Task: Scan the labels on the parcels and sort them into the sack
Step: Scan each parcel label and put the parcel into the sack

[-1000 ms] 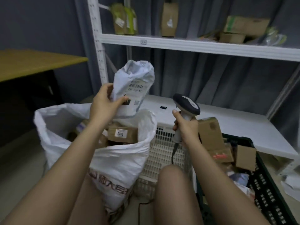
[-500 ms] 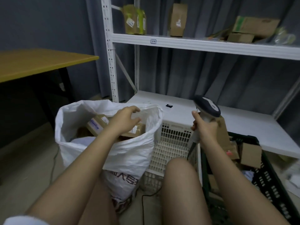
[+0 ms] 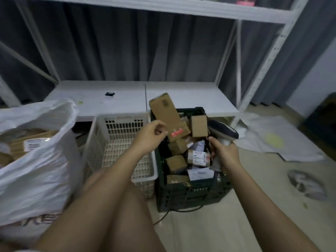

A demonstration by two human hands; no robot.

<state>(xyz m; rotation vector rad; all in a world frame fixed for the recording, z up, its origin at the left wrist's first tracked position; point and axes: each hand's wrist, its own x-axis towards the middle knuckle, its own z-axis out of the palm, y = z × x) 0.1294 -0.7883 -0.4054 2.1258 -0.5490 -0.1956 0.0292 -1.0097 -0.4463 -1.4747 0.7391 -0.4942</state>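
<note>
2 bare forearms, bare hands (image 3: 151,136) — no sleeves, gloves or rings — bare knees below

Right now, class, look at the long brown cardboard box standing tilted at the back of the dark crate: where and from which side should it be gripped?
Grip the long brown cardboard box at its lower end, by the red sticker, coming from the left, where the left hand is. It stands tilted above the dark plastic crate, other parcels crowd its right, and the right hand holds the white handheld scanner.
</note>
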